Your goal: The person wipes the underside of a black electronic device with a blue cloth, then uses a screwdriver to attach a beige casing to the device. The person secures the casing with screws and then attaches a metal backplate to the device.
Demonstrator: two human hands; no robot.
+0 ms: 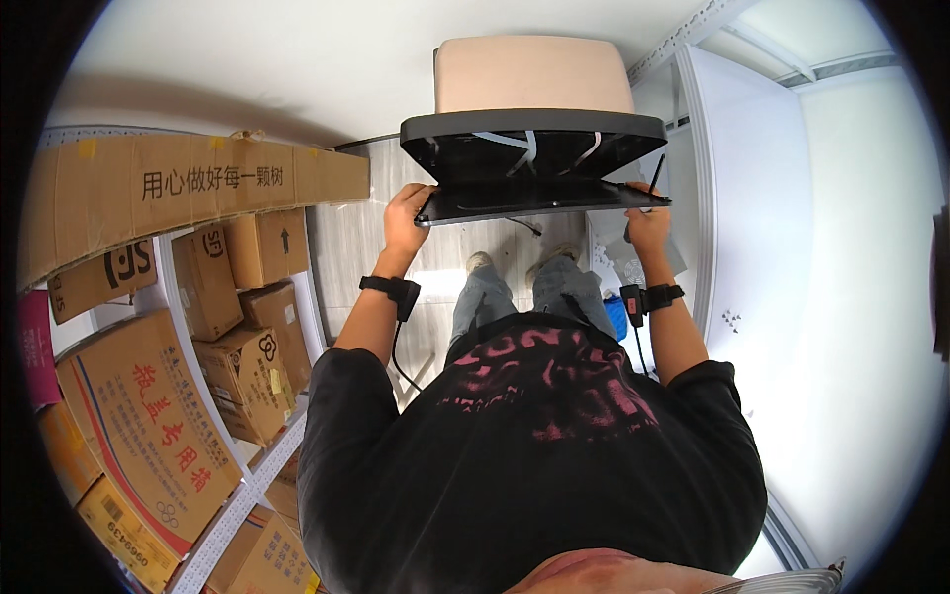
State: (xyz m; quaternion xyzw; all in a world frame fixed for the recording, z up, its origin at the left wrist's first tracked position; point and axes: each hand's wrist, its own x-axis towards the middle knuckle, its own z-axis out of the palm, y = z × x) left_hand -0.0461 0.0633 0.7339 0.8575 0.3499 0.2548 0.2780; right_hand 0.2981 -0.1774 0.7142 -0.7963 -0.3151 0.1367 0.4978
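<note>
Head view: left hand (404, 210) and right hand (648, 226) grasp opposite ends of black panel (524, 201), fingers (420, 191) bent round edges. Thin black rod (657, 172) at right hand; beige cushion (534, 74) beyond.

- The pale wood-look floor (435, 257) carries me, my shoes (480, 261) planted on it toward twelve o'clock.
- A white metal shelf (216, 546) curves along my side from seven to ten o'clock, loaded with brown cardboard boxes (237, 381).
- Out at eight o'clock I see a yellow box (124, 535) among them.
- At three o'clock, my white flat surface (762, 238) bears dark specks (732, 322), too small to identify.
</note>
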